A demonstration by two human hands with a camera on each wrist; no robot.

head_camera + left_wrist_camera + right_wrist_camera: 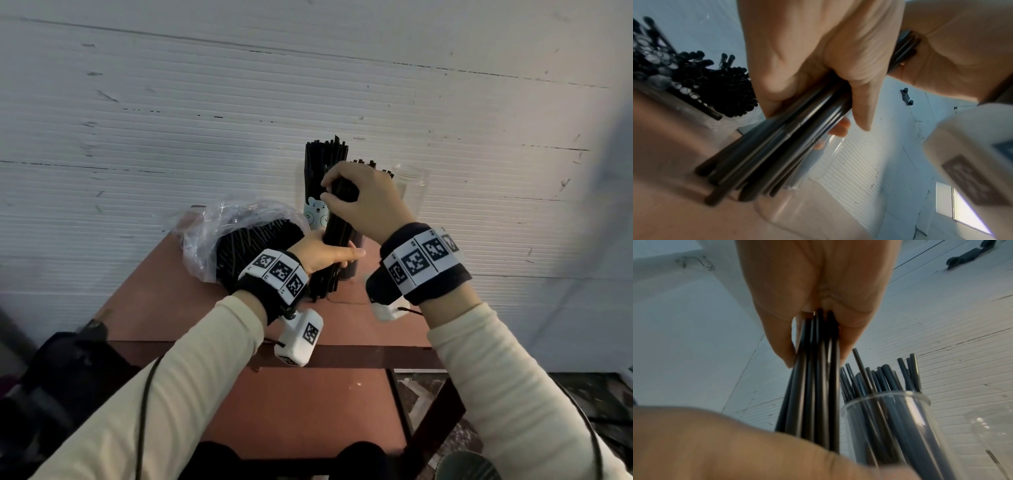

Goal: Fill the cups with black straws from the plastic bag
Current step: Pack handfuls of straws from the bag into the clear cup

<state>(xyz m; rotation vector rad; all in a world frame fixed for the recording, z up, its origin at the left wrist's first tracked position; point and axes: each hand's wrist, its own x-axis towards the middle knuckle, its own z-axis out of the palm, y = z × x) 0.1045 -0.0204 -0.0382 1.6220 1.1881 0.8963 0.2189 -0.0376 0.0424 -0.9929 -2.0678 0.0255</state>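
A bundle of black straws (337, 229) stands upright on the red-brown table (164, 308), its lower ends on the tabletop. My left hand (329, 255) wraps round the bundle's lower part, and its fingers (807, 65) curl round the straws (787, 138). My right hand (363, 202) grips the bundle's top; its fingers (818, 288) close over the straw ends (813, 378). Behind the hands a bear-printed cup (317, 216) holds several straws. Another clear cup (890, 418) next to the bundle also holds straws. The plastic bag (212, 236) of straws lies on the left.
An empty clear cup (409, 185) stands at the back right against the white ribbed wall (308, 85). The table's front edge (342, 356) runs below my wrists. A dark object (68, 359) sits low on the left, beside the table.
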